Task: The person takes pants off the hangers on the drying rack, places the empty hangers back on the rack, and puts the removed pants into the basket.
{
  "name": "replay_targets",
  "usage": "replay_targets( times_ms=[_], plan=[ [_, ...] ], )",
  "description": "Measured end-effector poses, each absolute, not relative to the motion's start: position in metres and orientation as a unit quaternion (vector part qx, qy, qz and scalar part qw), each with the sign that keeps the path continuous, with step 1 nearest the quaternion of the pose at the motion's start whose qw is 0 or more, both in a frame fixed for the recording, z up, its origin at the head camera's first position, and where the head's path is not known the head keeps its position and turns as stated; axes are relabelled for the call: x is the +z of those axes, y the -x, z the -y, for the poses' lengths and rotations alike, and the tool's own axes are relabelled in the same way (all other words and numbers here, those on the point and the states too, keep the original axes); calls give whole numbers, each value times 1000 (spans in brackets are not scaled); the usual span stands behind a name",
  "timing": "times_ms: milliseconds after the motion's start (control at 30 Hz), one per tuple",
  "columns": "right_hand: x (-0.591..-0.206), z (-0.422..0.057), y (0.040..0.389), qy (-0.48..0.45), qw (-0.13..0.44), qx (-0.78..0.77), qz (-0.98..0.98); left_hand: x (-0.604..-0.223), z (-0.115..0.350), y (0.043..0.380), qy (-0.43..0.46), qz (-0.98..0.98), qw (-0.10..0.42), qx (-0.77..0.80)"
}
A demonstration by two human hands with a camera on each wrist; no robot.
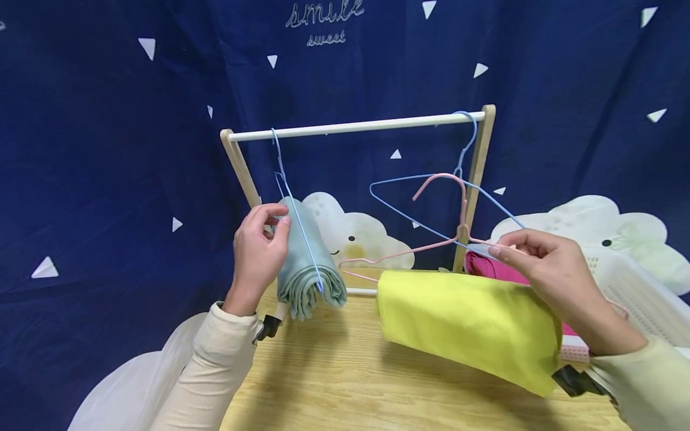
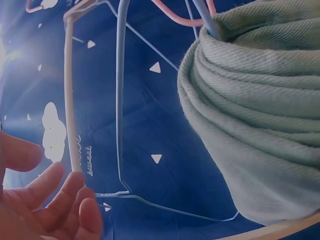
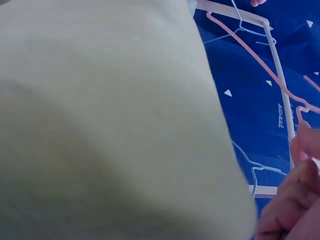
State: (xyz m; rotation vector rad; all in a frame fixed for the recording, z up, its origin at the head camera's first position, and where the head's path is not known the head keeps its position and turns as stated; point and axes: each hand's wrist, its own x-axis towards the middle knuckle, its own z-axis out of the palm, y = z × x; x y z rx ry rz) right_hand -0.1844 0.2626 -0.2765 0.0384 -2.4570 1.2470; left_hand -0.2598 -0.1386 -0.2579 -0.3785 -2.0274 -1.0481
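Observation:
My right hand (image 1: pixel 557 284) pinches one arm of a pink clothes hanger (image 1: pixel 464 206), held in front of the rack. A folded yellow cloth (image 1: pixel 463 326) hangs over this hanger and fills much of the right wrist view. My left hand (image 1: pixel 261 248) is beside a rolled-looking teal cloth (image 1: pixel 291 257) draped on a blue hanger (image 1: pixel 280 157). That hanger hooks over the rack's white bar (image 1: pixel 356 127) near its left end. In the left wrist view the left fingers (image 2: pixel 62 200) are loosely bent, with nothing between them.
A second blue hanger (image 1: pixel 468 146), without cloth, hangs at the bar's right end, behind the pink one. Right of the rack, a white basket (image 1: pixel 641 299) stands near a bright pink cloth (image 1: pixel 501 269). The wooden table (image 1: pixel 334 383) lies below, with a navy curtain (image 1: pixel 97 149) behind.

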Motion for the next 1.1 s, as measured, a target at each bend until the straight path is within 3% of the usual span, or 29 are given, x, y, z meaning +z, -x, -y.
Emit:
replay_targets(
  times_ms=[400, 700, 1100],
  plan=[
    [-269, -251, 188, -61, 223, 405, 884, -260, 139, 260, 148, 807, 382, -425],
    [-262, -252, 198, -9, 111, 410, 905, -265, 140, 261, 141, 813, 371, -426],
    [-254, -236, 204, -63, 128, 394, 908, -272, 145, 265, 132, 815, 369, -427]
  ],
)
